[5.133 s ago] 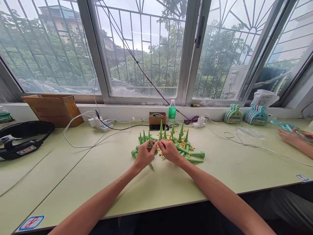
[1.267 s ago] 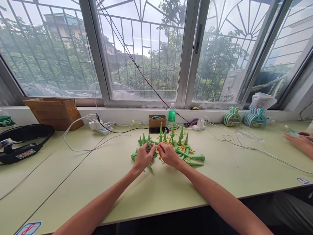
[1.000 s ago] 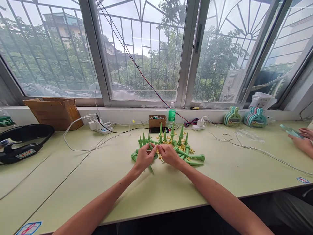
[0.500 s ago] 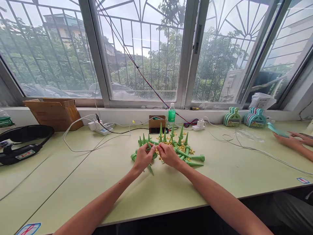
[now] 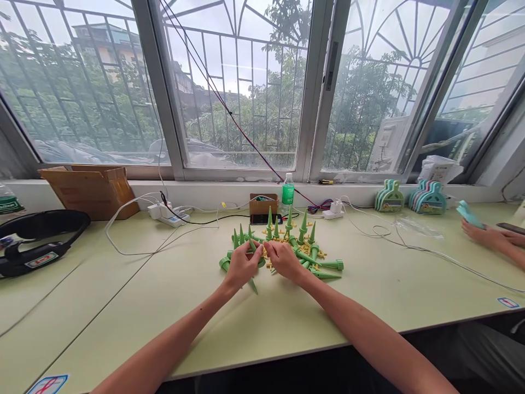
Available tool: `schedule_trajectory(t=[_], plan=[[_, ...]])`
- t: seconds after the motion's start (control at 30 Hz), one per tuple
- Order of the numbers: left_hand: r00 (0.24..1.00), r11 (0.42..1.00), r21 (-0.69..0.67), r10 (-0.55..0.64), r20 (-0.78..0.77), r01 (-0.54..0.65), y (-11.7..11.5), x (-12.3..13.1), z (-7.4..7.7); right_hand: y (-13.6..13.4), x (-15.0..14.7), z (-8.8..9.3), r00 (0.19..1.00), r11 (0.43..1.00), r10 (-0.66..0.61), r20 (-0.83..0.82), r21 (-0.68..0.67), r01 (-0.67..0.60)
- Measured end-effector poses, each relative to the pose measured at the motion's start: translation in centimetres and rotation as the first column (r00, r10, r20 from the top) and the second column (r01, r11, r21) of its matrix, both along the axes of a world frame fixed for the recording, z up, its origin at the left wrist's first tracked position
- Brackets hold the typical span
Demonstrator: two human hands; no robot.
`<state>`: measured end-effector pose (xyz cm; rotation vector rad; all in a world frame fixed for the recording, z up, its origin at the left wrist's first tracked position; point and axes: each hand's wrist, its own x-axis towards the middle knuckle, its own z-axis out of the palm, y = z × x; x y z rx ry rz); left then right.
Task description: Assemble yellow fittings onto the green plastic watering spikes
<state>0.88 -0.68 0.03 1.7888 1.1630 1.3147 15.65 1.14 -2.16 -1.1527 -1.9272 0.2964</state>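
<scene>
My left hand is closed on a green plastic watering spike, part of it showing above the fingers. My right hand is pinched close to the left fingertips; whatever it grips there is too small and hidden to make out. Around both hands lies a group of green spikes with ribbed caps, several standing points up, such as one upright spike. Others lie flat, like the spike to the right of my right hand. Small yellow plastic valves are scattered among them.
Behind the pile stand a small cardboard box and a green-labelled bottle. White cables and power strips run along the window. A black headband device lies left. At right, another person's hands hold a light-blue item.
My hands stay almost in place, with only slight finger movement at the green spike. At right, the other person's light-blue item has turned and moved a little to the right.
</scene>
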Motion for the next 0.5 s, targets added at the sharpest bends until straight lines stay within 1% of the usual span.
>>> schedule_trajectory(t=[0.07,0.17,0.23,0.33,0.5], plan=[[1.0,1.0,-0.027,0.006,0.027,-0.005,0.17,-0.1,-0.04,-0.15,-0.03,0.11,0.999,1.0,0.003,-0.033,0.001,-0.003],[0.998,0.998,-0.054,0.023,0.052,-0.02,0.39,-0.24,-0.16,-0.34,-0.09,0.23,0.995,0.998,0.069,-0.071,-0.003,-0.07],[0.998,0.998,-0.058,0.026,0.056,-0.022,0.47,-0.3,-0.27,-0.35,-0.12,0.21,0.993,0.996,0.09,-0.072,0.01,-0.089],[0.999,0.998,-0.055,0.005,0.044,-0.003,0.48,-0.3,-0.43,-0.17,-0.11,0.06,0.996,0.997,0.073,-0.053,0.029,-0.071],[1.0,1.0,-0.004,0.0,-0.016,0.0,0.26,-0.18,-0.53,0.09,-0.03,-0.02,0.998,0.998,0.06,-0.014,0.024,-0.06]])
